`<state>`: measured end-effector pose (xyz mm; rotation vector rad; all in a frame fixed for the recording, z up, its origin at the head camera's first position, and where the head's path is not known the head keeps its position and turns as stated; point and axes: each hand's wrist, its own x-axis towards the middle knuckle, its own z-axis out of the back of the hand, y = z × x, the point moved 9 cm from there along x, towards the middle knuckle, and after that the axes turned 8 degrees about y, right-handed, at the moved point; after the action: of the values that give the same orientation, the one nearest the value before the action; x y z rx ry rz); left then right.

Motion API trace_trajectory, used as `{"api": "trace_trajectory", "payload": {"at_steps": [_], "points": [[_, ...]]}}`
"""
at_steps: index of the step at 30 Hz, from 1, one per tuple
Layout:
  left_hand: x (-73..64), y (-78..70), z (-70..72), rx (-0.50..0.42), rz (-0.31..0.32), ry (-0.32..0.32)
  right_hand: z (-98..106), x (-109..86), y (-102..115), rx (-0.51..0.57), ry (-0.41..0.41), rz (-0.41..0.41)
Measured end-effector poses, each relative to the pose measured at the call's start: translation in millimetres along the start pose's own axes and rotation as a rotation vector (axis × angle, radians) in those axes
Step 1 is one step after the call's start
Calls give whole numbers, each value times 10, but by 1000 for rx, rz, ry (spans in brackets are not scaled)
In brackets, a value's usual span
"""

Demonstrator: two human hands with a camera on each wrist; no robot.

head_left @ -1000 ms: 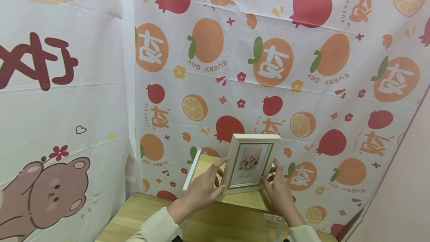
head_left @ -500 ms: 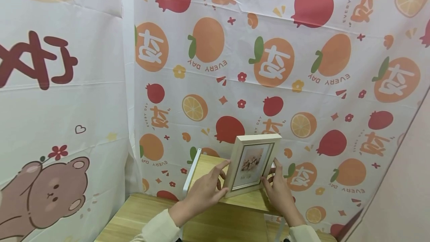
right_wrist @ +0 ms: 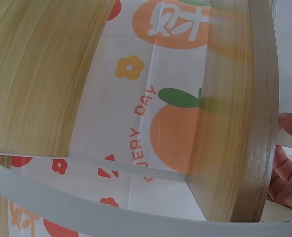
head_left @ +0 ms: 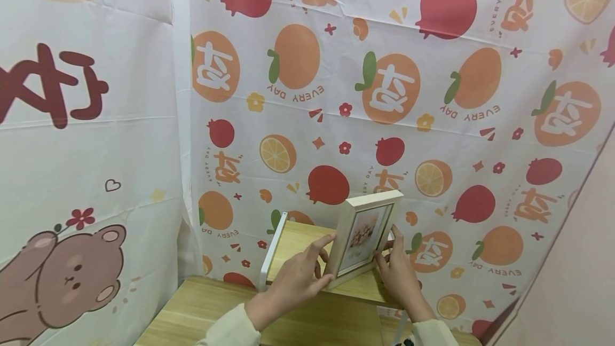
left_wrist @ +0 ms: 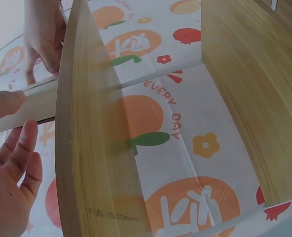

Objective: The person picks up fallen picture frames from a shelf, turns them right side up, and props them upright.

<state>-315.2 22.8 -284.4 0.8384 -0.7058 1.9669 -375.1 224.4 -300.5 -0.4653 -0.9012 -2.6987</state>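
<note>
A cream picture frame (head_left: 343, 239) with a pink flower picture stands upright on a raised wooden shelf (head_left: 298, 236), turned at an angle with its left side edge toward the head camera. My left hand (head_left: 298, 275) pinches its lower left edge, thumb in front and fingers behind. At its right edge, my right hand (head_left: 400, 271) holds it with the thumb at the front. In the left wrist view the left hand (left_wrist: 13, 173) has thumb and fingers on either side of the cream frame edge (left_wrist: 40, 101). The right wrist view shows only part of the right hand (right_wrist: 289, 173).
Below the shelf lies a wider wooden surface (head_left: 192, 308). A white metal side piece (head_left: 273, 252) rises at the shelf's left end. A fruit-print cloth (head_left: 336, 68) hangs right behind, and a bear-print cloth (head_left: 120, 148) covers the left side.
The picture frame has turned on the shelf, its left edge swinging right and nearer, so its front shows narrower. My left hand moved slightly right with it; the right hand stayed nearly still.
</note>
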Motion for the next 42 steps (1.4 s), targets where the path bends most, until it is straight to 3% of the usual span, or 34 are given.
{"api": "trace_trajectory", "payload": {"at_steps": [23, 30, 37, 42], "points": [[2, -15, -139, -59, 54, 50, -1, 44, -25, -16, 2, -16], [-7, 30, -154, -76, 79, 70, 26, 11, -17, 112, 17, -33], [-24, 70, -193, -68, 83, 92, 246, -58, 42, 228, -61, -51], [-18, 90, -224, -71, 80, 113, 546, -118, 328, 239, -156, 18]]}}
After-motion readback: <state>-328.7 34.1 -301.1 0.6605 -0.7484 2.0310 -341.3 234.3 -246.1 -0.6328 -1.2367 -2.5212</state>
